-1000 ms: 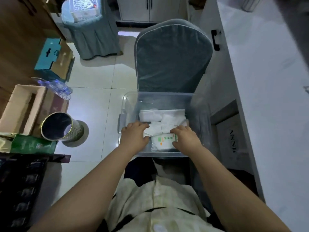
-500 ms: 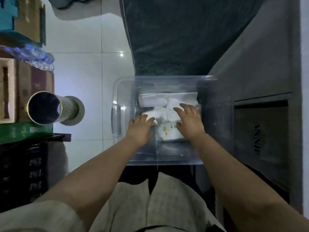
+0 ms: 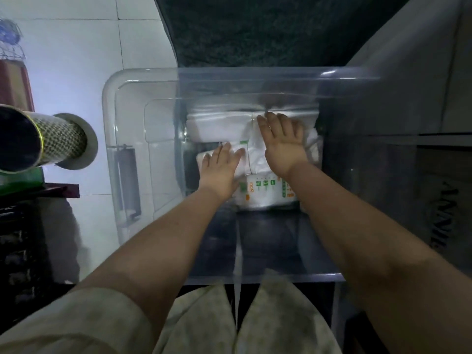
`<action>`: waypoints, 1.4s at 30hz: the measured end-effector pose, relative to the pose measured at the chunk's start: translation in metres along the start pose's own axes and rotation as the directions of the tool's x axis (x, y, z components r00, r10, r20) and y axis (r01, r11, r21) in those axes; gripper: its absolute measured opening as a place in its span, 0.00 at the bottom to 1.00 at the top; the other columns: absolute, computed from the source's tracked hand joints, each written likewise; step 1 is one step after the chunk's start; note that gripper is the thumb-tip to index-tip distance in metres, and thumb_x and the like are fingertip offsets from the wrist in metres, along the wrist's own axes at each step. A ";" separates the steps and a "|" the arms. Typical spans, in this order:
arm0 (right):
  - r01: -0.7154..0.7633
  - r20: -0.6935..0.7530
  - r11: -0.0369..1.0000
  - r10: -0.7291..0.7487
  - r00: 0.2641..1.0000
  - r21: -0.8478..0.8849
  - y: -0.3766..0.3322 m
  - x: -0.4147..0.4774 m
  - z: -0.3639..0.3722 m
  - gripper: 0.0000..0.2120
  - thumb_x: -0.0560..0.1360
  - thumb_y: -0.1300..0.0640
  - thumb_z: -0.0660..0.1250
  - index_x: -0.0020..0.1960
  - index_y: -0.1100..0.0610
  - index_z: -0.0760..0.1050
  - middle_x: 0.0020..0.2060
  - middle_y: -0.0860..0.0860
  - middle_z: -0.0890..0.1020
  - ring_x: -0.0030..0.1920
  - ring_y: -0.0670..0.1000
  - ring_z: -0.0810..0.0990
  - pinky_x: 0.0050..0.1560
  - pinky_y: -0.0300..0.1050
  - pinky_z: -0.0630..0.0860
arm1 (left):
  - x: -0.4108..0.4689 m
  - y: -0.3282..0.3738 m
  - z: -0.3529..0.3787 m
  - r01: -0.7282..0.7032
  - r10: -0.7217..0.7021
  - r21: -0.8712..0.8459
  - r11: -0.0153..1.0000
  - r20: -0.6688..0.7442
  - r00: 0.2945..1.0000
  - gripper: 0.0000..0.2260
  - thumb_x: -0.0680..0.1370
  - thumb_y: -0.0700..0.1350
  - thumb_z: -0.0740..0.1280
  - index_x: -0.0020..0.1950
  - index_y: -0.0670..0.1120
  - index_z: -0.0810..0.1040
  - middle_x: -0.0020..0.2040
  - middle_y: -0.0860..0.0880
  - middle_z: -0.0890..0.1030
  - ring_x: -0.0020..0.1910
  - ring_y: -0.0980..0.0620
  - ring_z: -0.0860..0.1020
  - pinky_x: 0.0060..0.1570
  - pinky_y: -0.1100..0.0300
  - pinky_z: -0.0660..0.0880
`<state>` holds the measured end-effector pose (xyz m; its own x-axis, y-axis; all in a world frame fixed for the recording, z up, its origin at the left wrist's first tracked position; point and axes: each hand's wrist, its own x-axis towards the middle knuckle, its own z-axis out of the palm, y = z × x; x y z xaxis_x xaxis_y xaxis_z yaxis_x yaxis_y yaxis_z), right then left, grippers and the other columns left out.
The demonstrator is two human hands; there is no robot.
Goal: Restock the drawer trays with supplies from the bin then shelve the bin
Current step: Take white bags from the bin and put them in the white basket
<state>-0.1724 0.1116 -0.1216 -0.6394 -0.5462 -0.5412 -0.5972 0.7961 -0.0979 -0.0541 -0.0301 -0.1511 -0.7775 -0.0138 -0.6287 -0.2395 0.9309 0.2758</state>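
Both forearms stretched into the clear bin [image 3: 143,103], left hand [image 3: 220,166] palm down, fingers apart on white packets [image 3: 217,126], right hand [image 3: 284,141] at two o'clock, flat, fingers spread, printed pack [image 3: 265,192] between wrists

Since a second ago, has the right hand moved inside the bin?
Yes. The right hand has slid off the printed pack toward the bin's far wall.

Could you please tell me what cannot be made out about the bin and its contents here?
- Head view: the white packets are partly covered by the left hand and right hand, so their count is unclear.
- The printed packet carries text too small to read.
- The clear bin floor near the body is dark.
- The drawer trays are out of frame.
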 end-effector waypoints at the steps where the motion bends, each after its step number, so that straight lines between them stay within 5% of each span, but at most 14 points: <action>1: -0.013 -0.025 1.000 0.012 1.000 -0.013 -0.001 0.002 0.002 0.41 0.66 0.69 0.59 0.76 0.57 0.48 0.74 0.58 0.57 0.69 0.62 0.58 0.67 0.67 0.54 | 0.003 -0.001 0.002 -0.001 0.002 0.031 1.000 -0.008 1.000 0.35 0.74 0.50 0.68 0.75 0.54 0.53 0.78 0.43 0.52 0.76 0.42 0.52 0.71 0.40 0.53; 7: -0.053 -0.074 0.990 0.043 0.996 -0.128 -0.005 0.007 0.008 0.40 0.69 0.65 0.59 0.76 0.59 0.43 0.61 0.61 0.67 0.58 0.62 0.66 0.63 0.62 0.61 | 0.010 -0.003 0.003 -0.062 0.065 0.331 0.941 0.003 0.998 0.37 0.76 0.51 0.65 0.77 0.47 0.46 0.76 0.36 0.54 0.73 0.35 0.56 0.69 0.37 0.59; 10: -0.073 -0.128 0.990 0.058 0.990 -0.122 0.001 0.007 0.007 0.36 0.69 0.66 0.58 0.75 0.58 0.51 0.62 0.63 0.67 0.59 0.65 0.66 0.62 0.62 0.61 | 0.008 -0.006 0.000 -0.127 0.122 0.359 0.925 0.037 0.992 0.34 0.77 0.44 0.64 0.77 0.45 0.48 0.75 0.35 0.55 0.73 0.34 0.57 0.67 0.38 0.63; 13: -0.041 -0.238 0.998 0.053 0.970 0.055 0.008 0.005 0.003 0.27 0.70 0.65 0.60 0.69 0.59 0.64 0.64 0.64 0.68 0.62 0.66 0.66 0.63 0.61 0.59 | 0.005 -0.011 -0.012 -0.190 0.237 0.404 0.895 -0.069 0.969 0.30 0.72 0.40 0.67 0.73 0.44 0.62 0.63 0.40 0.73 0.60 0.39 0.72 0.55 0.44 0.71; 16: 0.016 -0.286 0.985 0.035 0.958 0.174 0.015 -0.002 0.003 0.23 0.74 0.53 0.63 0.67 0.59 0.68 0.66 0.62 0.70 0.64 0.64 0.67 0.63 0.59 0.59 | 0.012 -0.012 -0.028 -0.147 0.264 0.407 0.902 -0.248 0.932 0.26 0.66 0.40 0.71 0.63 0.43 0.74 0.52 0.42 0.79 0.48 0.41 0.77 0.47 0.48 0.73; 20: 0.103 -0.260 0.953 -0.026 0.965 0.285 0.020 -0.007 0.001 0.31 0.72 0.41 0.67 0.68 0.57 0.68 0.68 0.59 0.69 0.67 0.62 0.64 0.67 0.55 0.55 | 0.030 -0.017 -0.044 0.008 0.081 0.203 0.979 -0.426 0.901 0.21 0.72 0.42 0.63 0.65 0.43 0.73 0.63 0.40 0.75 0.60 0.38 0.73 0.58 0.43 0.68; 24: 0.104 -0.227 0.985 -0.072 0.971 0.136 0.015 -0.002 -0.001 0.36 0.69 0.48 0.71 0.71 0.62 0.64 0.69 0.61 0.68 0.68 0.64 0.66 0.68 0.61 0.58 | 0.035 -0.021 -0.043 0.029 0.036 0.185 0.982 -0.337 0.941 0.29 0.74 0.45 0.60 0.75 0.44 0.60 0.71 0.40 0.66 0.69 0.40 0.64 0.69 0.42 0.58; 28: 0.010 -0.083 1.000 -0.011 0.997 -0.007 0.004 0.001 0.003 0.42 0.69 0.53 0.69 0.75 0.61 0.52 0.72 0.60 0.63 0.68 0.63 0.62 0.68 0.61 0.57 | 0.037 -0.024 -0.037 0.039 0.001 0.194 0.980 -0.204 0.979 0.44 0.68 0.51 0.69 0.77 0.47 0.47 0.73 0.43 0.60 0.70 0.42 0.61 0.67 0.41 0.58; 36: -0.036 -0.104 0.999 0.038 0.994 0.016 0.009 0.005 0.007 0.44 0.65 0.48 0.72 0.74 0.60 0.56 0.70 0.60 0.64 0.68 0.63 0.61 0.65 0.63 0.56 | 0.055 -0.012 -0.044 0.076 -0.043 0.141 0.987 -0.223 0.974 0.45 0.61 0.67 0.70 0.71 0.47 0.60 0.61 0.42 0.69 0.58 0.41 0.66 0.61 0.44 0.59; 42: -0.016 -0.143 0.996 0.029 0.989 0.093 0.015 -0.008 0.007 0.42 0.65 0.50 0.73 0.74 0.59 0.59 0.72 0.60 0.63 0.72 0.64 0.59 0.67 0.66 0.55 | 0.049 -0.004 -0.047 0.095 -0.067 0.128 0.987 -0.202 0.977 0.39 0.63 0.64 0.71 0.67 0.46 0.66 0.63 0.41 0.66 0.63 0.39 0.63 0.68 0.42 0.54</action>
<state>-0.1729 0.1297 -0.1245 -0.7189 -0.5545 -0.4191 -0.5393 0.8254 -0.1670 -0.1185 -0.0521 -0.1487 -0.8610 -0.1500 -0.4859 -0.2355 0.9645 0.1195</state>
